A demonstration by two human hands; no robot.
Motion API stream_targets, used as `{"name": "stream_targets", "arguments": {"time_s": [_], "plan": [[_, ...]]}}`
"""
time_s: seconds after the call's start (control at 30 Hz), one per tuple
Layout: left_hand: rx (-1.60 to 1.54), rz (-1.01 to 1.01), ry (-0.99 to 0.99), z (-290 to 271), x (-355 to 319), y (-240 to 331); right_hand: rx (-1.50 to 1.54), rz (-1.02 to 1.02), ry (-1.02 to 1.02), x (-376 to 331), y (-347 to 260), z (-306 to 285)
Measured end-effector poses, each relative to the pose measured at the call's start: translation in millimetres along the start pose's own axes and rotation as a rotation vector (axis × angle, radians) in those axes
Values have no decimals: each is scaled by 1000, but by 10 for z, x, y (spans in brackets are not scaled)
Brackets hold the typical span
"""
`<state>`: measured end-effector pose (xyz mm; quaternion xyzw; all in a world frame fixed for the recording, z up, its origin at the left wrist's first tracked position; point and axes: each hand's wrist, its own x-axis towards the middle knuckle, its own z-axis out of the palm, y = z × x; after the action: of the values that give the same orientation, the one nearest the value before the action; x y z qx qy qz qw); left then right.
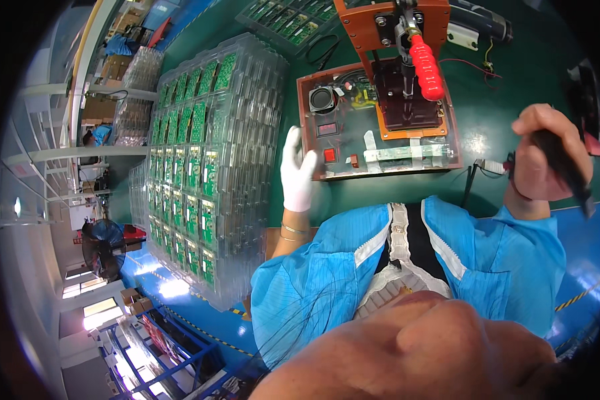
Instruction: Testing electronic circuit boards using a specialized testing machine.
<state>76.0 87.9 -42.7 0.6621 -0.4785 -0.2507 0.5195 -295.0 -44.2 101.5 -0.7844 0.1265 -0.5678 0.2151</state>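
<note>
My left hand, in a white glove, is beside the left edge of a test fixture. Its thumb and fingers are apart and nothing is in them. On the right, my bare right hand is raised off the table, its fingers curled round a long black object, slightly blurred, whose kind I cannot make out. The fixture has a round speaker, a red button and a small display. Over it stands an orange-framed toggle clamp with a red handle.
To the left rises a tall stack of clear plastic trays with green circuit boards. Another tray of boards lies farther back. A black cylindrical device with thin wires sits behind the clamp. A cable with a white connector lies near my right hand.
</note>
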Motion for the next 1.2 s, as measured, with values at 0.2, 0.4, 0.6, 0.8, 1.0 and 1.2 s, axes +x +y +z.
{"name": "stream_targets", "arguments": {"time_s": [0.2,0.4,0.6,0.8,1.0,1.2], "plan": [[-134,-91,158,-95,-33,45,-291,-475,-129,403,345,675],[-155,89,158,-68,-23,171,-427,-196,-238,871,365,374],[59,244,-75,212,110,426,214,558,-72,1894,591,737],[585,714,-516,751,420,712,602,607,5,1689,926,786],[615,868,-604,858,540,715,828,562,-41,1795,929,998],[716,685,-643,977,395,871,825,597,-38,1659,987,802]]}}
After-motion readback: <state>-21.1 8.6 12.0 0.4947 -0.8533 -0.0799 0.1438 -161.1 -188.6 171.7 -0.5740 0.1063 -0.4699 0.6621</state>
